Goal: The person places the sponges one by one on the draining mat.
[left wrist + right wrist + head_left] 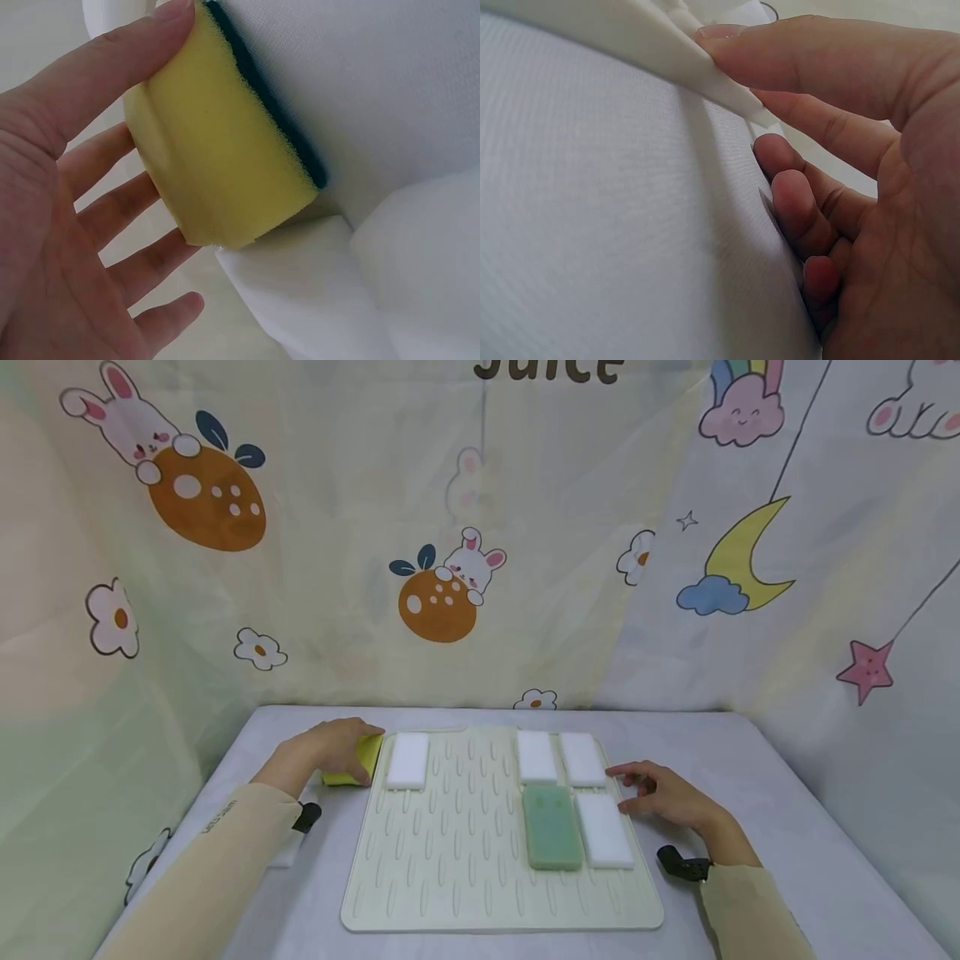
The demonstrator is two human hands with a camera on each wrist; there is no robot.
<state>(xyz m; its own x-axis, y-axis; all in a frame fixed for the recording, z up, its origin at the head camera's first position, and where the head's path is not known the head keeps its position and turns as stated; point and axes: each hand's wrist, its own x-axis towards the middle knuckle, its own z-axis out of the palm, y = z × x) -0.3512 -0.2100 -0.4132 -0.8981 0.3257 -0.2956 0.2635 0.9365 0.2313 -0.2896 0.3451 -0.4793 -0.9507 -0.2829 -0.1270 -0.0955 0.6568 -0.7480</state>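
Sponge [217, 142], yellow with a dark green layer, is held between the thumb and fingers of the left hand [333, 747], just beside the left edge of the ridged mat [420, 893]. "Juice" can be read on the backdrop [337, 568]. Ridges are exposed between one white block [407, 762] and three others around a green block [552, 831]. The mat's right edge is touched by the right hand [663, 793], thumb and index fingertip apart.

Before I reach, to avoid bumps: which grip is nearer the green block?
Right. Right grip: right of the green block, past a white block; left grip: holding a sponge farther left.
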